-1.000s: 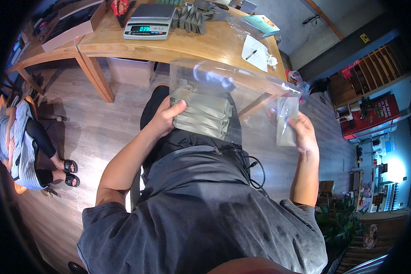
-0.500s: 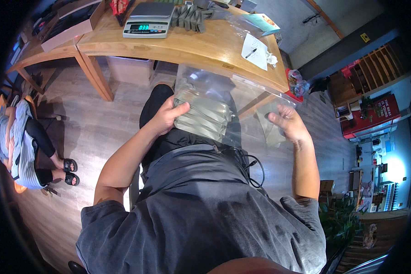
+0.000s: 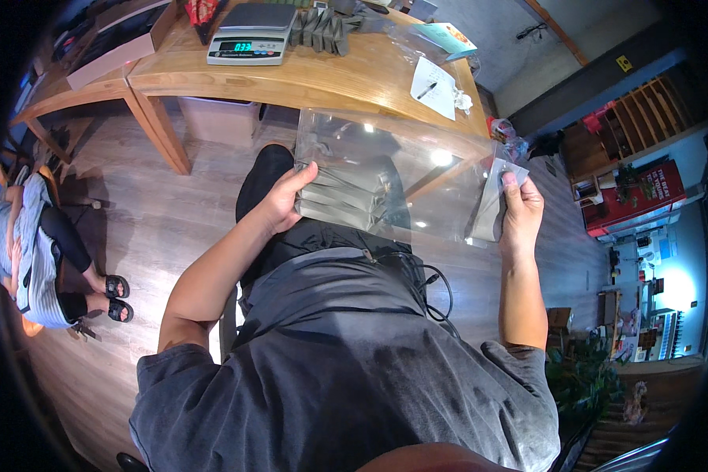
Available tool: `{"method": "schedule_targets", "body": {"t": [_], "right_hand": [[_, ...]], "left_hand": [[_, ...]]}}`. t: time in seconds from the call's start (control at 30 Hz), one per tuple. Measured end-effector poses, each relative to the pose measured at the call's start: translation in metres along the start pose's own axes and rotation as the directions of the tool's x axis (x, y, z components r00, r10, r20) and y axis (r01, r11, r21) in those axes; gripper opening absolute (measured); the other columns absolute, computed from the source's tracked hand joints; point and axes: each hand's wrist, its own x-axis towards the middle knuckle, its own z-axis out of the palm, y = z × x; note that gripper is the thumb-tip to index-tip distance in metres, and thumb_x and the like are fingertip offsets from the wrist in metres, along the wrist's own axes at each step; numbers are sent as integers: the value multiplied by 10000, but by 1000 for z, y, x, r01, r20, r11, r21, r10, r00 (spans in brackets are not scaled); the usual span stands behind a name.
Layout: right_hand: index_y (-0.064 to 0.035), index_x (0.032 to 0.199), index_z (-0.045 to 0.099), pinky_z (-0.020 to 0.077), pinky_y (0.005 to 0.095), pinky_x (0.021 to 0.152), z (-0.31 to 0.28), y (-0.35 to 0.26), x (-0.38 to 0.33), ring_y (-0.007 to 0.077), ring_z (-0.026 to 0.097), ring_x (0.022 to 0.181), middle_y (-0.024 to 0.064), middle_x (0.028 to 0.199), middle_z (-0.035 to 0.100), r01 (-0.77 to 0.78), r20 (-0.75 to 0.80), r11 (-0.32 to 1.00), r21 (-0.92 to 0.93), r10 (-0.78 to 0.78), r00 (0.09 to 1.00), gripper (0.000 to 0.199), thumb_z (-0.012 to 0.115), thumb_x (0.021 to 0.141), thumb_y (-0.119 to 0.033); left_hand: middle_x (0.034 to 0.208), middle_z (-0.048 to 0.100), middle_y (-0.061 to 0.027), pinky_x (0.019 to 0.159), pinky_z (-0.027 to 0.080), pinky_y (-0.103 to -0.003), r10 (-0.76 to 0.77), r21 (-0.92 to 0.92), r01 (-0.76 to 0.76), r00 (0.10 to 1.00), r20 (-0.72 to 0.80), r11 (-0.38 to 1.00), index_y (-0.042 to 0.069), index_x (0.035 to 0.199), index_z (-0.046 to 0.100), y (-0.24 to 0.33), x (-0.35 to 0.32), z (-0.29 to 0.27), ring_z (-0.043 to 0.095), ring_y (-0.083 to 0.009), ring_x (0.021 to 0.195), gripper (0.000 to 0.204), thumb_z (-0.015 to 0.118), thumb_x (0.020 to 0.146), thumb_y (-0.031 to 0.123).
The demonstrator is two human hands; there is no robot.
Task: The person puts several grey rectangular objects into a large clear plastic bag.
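Observation:
A clear plastic bag [image 3: 436, 169] is stretched out above my lap, between my two hands. Inside its left part lies a stack of grey folded pieces [image 3: 346, 195]. My left hand [image 3: 288, 198] grips the bag's left end, its thumb on top beside the stack. At the bag's right end my right hand [image 3: 521, 206] is closed, pinching a flat grey piece [image 3: 489, 206] with thumb uppermost. I cannot tell whether that piece is inside the bag or against its mouth. The fingers beneath are partly hidden.
A wooden table [image 3: 330, 88] stands ahead, bearing a digital scale [image 3: 248, 35], more grey folded pieces [image 3: 322, 33] and paper with a pen [image 3: 434, 85]. A seated person [image 3: 35, 252] is at the left. Black cables [image 3: 440, 291] hang by my waist.
My right hand has moved right and slightly up with the grey piece, and the bag now spans more tautly between my hands. My left hand keeps its hold with little movement.

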Motion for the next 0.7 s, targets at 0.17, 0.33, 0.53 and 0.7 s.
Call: {"method": "schedule_targets", "body": {"t": [0.17, 0.33, 0.53, 0.7], "right_hand": [[-24, 1002, 669, 488, 229, 721, -7, 0, 5, 85, 611, 770, 31, 908, 684, -33, -30, 996, 82, 35, 999, 173, 624, 923, -171], [-28, 1042, 654, 511, 243, 713, -13, 0, 10, 104, 631, 789, 37, 924, 683, 39, -123, 986, 160, -19, 992, 222, 595, 942, -216], [-23, 1051, 620, 495, 255, 780, 2, 10, -6, 119, 617, 862, 47, 984, 662, 39, -150, 959, 282, 4, 989, 161, 550, 944, -121], [-1, 1000, 614, 496, 262, 796, -36, 9, -2, 114, 614, 831, 47, 933, 656, -139, 146, 976, 167, 115, 983, 135, 550, 882, 9]], "left_hand": [[1239, 570, -175, 981, 455, -433, -32, 44, 31, 999, 4, 999, -15, 1300, 450, -4, 3, -6, 570, -286, 1146, 553, 524, 947, 403], [1225, 579, -175, 967, 467, -433, 8, 158, -4, 1000, -24, 987, -18, 1282, 462, -4, 2, -3, 584, -289, 1124, 543, 527, 945, 404], [1207, 587, -180, 954, 477, -428, 18, 114, -17, 1000, -15, 993, -19, 1268, 468, -9, 4, -5, 595, -290, 1105, 529, 545, 938, 387], [1216, 582, -183, 962, 469, -430, 47, 152, -47, 999, 6, 987, -22, 1277, 461, -5, 3, -8, 589, -293, 1113, 556, 555, 928, 400]]}}
